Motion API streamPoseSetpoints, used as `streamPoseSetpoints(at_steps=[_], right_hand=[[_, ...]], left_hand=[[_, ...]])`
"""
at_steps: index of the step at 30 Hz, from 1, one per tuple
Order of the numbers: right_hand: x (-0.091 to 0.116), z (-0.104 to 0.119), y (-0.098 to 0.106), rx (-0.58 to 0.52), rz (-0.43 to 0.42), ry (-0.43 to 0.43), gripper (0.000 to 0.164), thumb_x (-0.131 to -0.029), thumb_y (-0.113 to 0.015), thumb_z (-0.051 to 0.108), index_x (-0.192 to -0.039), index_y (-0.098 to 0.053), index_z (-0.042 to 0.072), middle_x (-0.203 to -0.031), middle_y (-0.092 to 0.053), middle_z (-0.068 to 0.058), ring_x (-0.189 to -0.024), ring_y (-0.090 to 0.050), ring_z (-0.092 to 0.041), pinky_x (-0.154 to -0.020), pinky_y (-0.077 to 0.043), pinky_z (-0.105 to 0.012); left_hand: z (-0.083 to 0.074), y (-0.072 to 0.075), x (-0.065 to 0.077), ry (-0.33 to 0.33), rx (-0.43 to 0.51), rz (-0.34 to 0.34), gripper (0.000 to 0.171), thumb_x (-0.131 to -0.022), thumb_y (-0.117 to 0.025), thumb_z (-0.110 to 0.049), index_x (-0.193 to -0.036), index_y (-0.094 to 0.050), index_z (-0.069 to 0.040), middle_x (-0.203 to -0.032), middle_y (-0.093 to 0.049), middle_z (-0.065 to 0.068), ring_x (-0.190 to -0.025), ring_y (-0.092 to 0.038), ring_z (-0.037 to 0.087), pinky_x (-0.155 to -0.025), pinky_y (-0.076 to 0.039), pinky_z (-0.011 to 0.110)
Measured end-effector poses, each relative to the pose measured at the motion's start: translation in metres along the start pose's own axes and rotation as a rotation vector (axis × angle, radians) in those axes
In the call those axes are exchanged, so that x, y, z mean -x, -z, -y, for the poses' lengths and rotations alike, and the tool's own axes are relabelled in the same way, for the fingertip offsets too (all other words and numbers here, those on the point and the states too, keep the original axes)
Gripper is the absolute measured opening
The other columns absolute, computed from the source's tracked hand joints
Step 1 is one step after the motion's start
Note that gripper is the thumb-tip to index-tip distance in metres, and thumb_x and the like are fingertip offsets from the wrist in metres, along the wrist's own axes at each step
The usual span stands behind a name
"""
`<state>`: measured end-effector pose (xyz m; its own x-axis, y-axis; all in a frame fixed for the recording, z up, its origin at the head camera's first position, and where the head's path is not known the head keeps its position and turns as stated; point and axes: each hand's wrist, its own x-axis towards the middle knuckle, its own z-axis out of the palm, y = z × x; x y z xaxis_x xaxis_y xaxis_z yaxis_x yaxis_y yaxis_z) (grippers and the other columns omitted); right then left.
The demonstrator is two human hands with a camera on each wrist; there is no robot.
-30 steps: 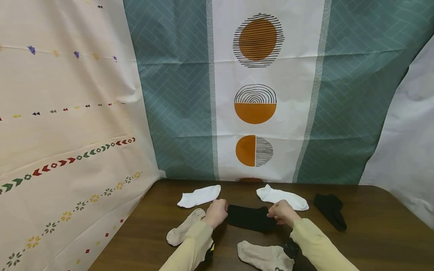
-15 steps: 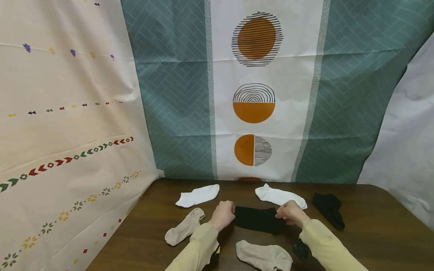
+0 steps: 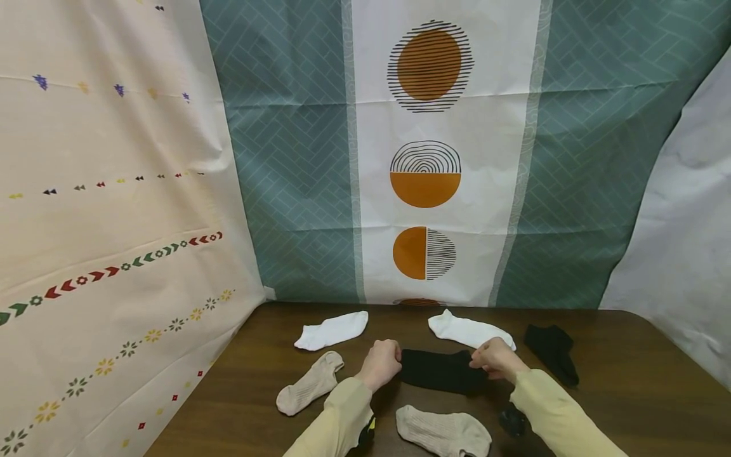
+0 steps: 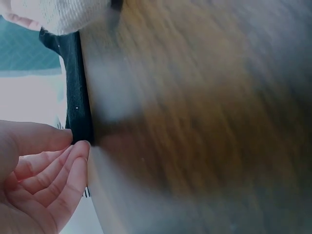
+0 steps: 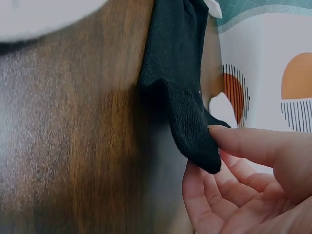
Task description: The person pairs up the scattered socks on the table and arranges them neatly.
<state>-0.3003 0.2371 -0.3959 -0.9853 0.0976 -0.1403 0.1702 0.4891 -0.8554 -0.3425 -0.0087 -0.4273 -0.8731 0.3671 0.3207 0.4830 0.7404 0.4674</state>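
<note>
A draped nook, cloths (image 3: 491, 158) hanging around a table (image 3: 231, 387).

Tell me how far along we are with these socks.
Done: only the laying out, it seems; no finished pair shows on the table.
In hand: a black sock, its opposite ends pinched by the left hand and the right hand.
Left, probably: the other black sock, far-left white sock, far-middle white sock, left beige sock and near beige sock, each lying singly.
</note>
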Motion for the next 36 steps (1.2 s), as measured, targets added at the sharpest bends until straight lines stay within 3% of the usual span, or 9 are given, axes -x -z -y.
streamPoseSetpoints(at_steps=[17,25,36], right_hand=[[-0.003,-0.007,0.011,-0.009,-0.004,0.005,0.009,-0.075,-0.065,-0.005,-0.078,-0.057,-0.007,-0.071,-0.061,-0.007,-0.063,-0.047,-0.02,-0.062,-0.046,-0.042],[-0.005,-0.012,0.014,0.031,-0.014,-0.022,0.013,-0.072,-0.069,-0.003,-0.076,-0.057,-0.004,-0.072,-0.052,-0.009,-0.064,-0.047,-0.022,-0.061,-0.046,-0.041],[-0.003,-0.01,0.031,0.041,-0.033,0.0,0.011,-0.073,-0.068,-0.003,-0.078,-0.059,-0.008,-0.071,-0.058,-0.01,-0.063,-0.058,-0.02,-0.06,-0.049,-0.036]], left_hand=[[-0.011,0.0,-0.006,-0.005,0.007,0.013,0.018,-0.065,-0.066,0.004,-0.065,-0.054,-0.01,-0.062,-0.049,-0.003,-0.052,-0.045,0.014,-0.047,-0.038,0.028],[-0.012,-0.005,-0.005,-0.005,0.022,0.042,0.019,-0.066,-0.067,0.004,-0.065,-0.054,-0.009,-0.06,-0.048,-0.004,-0.051,-0.044,0.013,-0.046,-0.037,0.027],[-0.019,0.003,-0.01,0.038,-0.035,0.039,0.015,-0.075,-0.07,-0.009,-0.066,-0.058,-0.009,-0.062,-0.052,-0.003,-0.051,-0.047,0.011,-0.046,-0.04,0.027]])
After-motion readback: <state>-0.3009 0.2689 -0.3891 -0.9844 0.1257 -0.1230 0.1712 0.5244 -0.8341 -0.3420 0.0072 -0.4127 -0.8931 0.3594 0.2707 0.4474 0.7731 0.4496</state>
